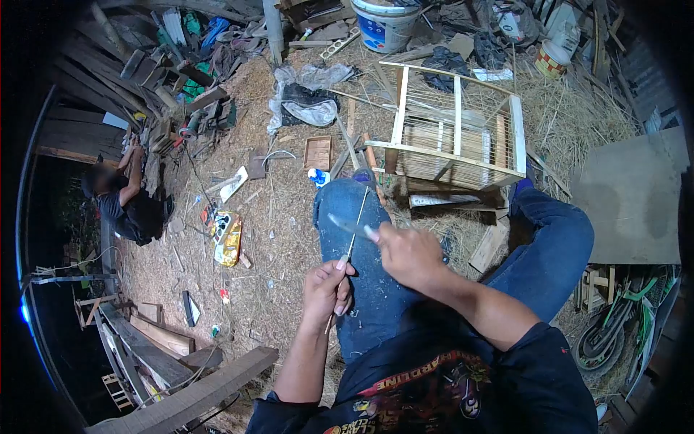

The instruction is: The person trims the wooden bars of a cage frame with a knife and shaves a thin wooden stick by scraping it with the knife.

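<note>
My left hand is closed around a thin wooden stick, which slants up across my jeans-covered thigh. In my right hand is a knife, its blade pointing left and lying across the stick above my left hand. The fingers of my right hand are wrapped round the handle, so most of it is hidden. Just beyond my knee, to the right, a wooden frame cage with many thin bars lies on the straw-strewn ground.
A small wooden tray and a yellow bag lie to the left. Another person crouches at far left near stacked wood. A bucket stands at the back. Planks fill the lower left; a green bicycle is at right.
</note>
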The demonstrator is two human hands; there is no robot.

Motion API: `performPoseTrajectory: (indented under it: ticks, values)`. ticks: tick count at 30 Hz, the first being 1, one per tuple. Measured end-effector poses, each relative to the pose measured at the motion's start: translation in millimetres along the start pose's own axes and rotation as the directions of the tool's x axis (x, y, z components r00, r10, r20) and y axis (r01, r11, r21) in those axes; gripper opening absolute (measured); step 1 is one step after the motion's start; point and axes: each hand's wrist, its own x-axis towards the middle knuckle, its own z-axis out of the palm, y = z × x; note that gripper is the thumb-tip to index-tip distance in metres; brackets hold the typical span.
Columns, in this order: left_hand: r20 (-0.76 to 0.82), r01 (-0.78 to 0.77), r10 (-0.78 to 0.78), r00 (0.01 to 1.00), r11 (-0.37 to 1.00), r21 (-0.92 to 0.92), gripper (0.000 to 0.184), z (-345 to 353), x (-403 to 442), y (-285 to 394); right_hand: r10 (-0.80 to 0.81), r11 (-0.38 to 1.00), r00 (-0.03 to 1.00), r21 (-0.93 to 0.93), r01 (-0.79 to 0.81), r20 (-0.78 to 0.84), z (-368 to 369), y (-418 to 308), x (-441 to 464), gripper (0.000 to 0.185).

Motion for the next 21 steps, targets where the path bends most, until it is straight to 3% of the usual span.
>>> performPoseTrajectory:
  ticks: [1, 4, 6, 8, 13, 16, 17, 18, 20, 21]
  values:
    - [0.007, 0.012, -0.011, 1.000, 0.999, -0.038, 0.027, 2, 0, 0, 0.001, 1.000, 0.997, 0.013, -0.002, 0.076, -2, -7, -5, 0.020]
    - [0.052, 0.058, -0.051, 0.997, 0.987, -0.151, 0.026, -1, 2, 1, -0.089, 0.996, 0.995, 0.032, 0.087, 0.054, -1, -13, -12, 0.021]
    - [0.080, 0.075, -0.062, 0.995, 0.981, -0.177, 0.026, -1, 1, 3, -0.007, 1.000, 0.996, 0.027, 0.005, 0.091, -4, -8, -3, 0.020]
    - [0.109, 0.087, -0.065, 0.992, 0.975, -0.202, 0.026, 0, 1, 4, 0.013, 1.000, 1.000, 0.011, -0.013, -0.004, -2, -3, 1, 0.021]
    - [0.150, 0.043, -0.001, 0.989, 0.960, -0.275, 0.026, 2, 4, 0, -0.066, 0.991, 0.998, 0.116, 0.064, 0.013, 1, -10, -9, 0.031]
    - [0.187, 0.012, 0.041, 0.981, 0.961, -0.276, 0.025, 11, 2, 3, 0.025, 0.767, 1.000, 0.641, -0.031, 0.018, -7, 1, 2, 0.042]
    - [0.193, 0.013, 0.042, 0.980, 0.962, -0.274, 0.025, 16, 2, 3, 0.013, 0.628, 0.993, 0.774, 0.083, -0.117, 8, 1, 2, 0.039]
    - [0.217, 0.020, 0.038, 0.975, 0.966, -0.258, 0.025, 24, 2, 3, 0.018, 0.631, 0.992, 0.771, 0.085, -0.125, 4, -3, 1, 0.039]
    - [0.256, 0.029, 0.034, 0.966, 0.971, -0.238, 0.026, 41, 3, 2, -0.048, 0.375, 0.999, 0.927, 0.011, 0.007, -10, -7, -2, 0.032]
    - [0.224, 0.007, 0.040, 0.974, 0.979, -0.203, 0.027, 49, 4, 2, -0.038, 0.446, 0.999, 0.895, -0.008, 0.027, -8, -3, -2, 0.025]
